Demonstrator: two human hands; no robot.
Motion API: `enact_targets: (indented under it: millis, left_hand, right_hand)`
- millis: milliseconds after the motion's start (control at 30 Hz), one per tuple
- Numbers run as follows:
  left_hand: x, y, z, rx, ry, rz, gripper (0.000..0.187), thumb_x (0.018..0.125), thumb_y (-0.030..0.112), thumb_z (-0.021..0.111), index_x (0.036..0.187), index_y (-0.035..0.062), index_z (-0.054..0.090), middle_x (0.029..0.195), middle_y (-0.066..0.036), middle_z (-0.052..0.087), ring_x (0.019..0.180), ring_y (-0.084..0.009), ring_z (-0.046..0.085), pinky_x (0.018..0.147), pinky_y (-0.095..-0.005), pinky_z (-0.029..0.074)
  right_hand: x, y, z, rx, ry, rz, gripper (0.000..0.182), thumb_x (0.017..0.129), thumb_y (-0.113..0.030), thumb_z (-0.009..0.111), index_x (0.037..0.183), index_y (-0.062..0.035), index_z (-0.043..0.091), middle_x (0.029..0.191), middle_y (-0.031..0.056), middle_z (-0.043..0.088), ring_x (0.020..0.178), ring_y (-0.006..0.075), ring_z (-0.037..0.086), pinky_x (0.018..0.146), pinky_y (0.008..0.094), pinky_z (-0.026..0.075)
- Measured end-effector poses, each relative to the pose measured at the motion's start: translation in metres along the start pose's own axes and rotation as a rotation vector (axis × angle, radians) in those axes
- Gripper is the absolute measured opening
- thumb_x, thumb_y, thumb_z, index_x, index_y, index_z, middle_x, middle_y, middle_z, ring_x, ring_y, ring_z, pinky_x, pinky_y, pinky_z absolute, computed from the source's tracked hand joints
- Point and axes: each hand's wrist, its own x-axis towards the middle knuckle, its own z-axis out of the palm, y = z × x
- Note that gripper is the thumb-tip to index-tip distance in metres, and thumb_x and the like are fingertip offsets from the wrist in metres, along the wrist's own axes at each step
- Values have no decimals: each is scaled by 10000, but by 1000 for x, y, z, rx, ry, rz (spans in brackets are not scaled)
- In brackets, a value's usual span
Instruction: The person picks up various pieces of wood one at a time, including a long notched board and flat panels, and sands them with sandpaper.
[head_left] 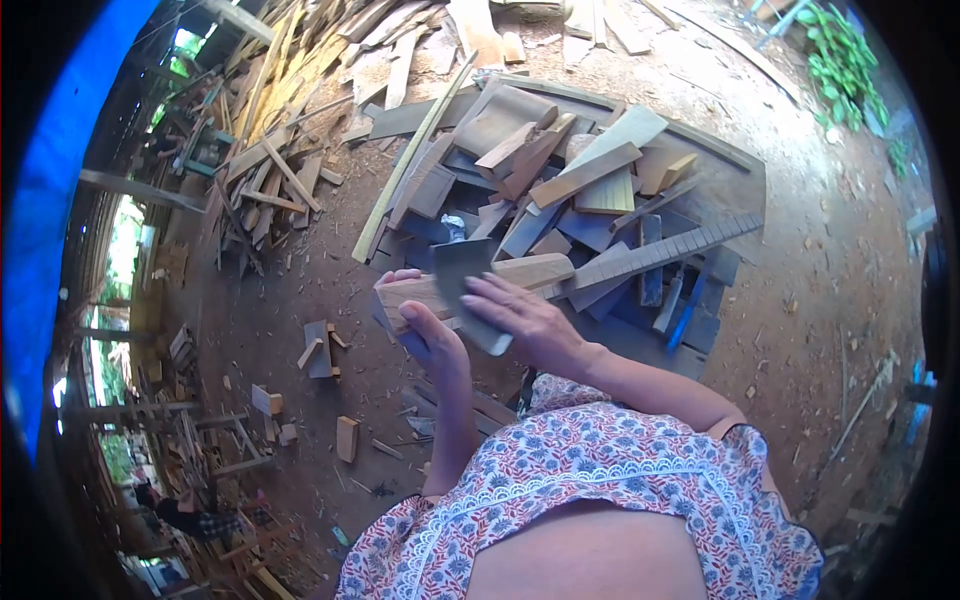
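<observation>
My left hand (435, 335) is closed around the left end of a pale wooden piece (540, 270), the thumb lying along its near side. Across the middle of this wood lies a dark grey sheet of sandpaper (460, 262), its lower end curled down past the near edge. My right hand (525, 315) presses on the sandpaper, with its fingertips on the sheet and its palm side hidden. Just beyond both hands is a heap of wood offcuts (600, 190) on a low surface.
A long notched wooden strip (670, 248) slants across the heap. Beside it lie a chisel-like tool (668, 305) and a blue-handled tool (688, 318). Planks (400, 70) are piled at the back. Small blocks (347, 438) lie on the dirt floor. Another person (190, 512) is at far left.
</observation>
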Motion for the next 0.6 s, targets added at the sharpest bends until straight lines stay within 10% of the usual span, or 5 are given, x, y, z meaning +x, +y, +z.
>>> enact_targets:
  millis: [167,333,600]
  left_hand:
    - [10,7,-16,111,46,-86,570,980,543,356,1177,9,400,1116,-131,472,1095,-220,467,978,-368,361]
    - [60,-28,-56,-511,317,-389,519,956,477,483,1181,14,416,1074,-123,510,1058,-266,518,1006,-436,393]
    - [177,-124,-121,-689,576,-199,640,914,534,497,1278,22,377,1208,-176,487,1148,-382,496,1029,-584,369]
  right_hand:
    - [-108,124,12,-207,-74,527,531,768,82,544,1274,-80,545,1317,156,536,1216,327,514,1017,399,437]
    - [-123,131,-7,-294,-211,489,581,746,100,524,1290,-101,526,1337,133,520,1233,339,492,1022,402,429]
    - [-124,119,18,-405,-198,596,606,752,107,503,1310,-131,513,1381,105,479,1291,320,435,1056,390,401]
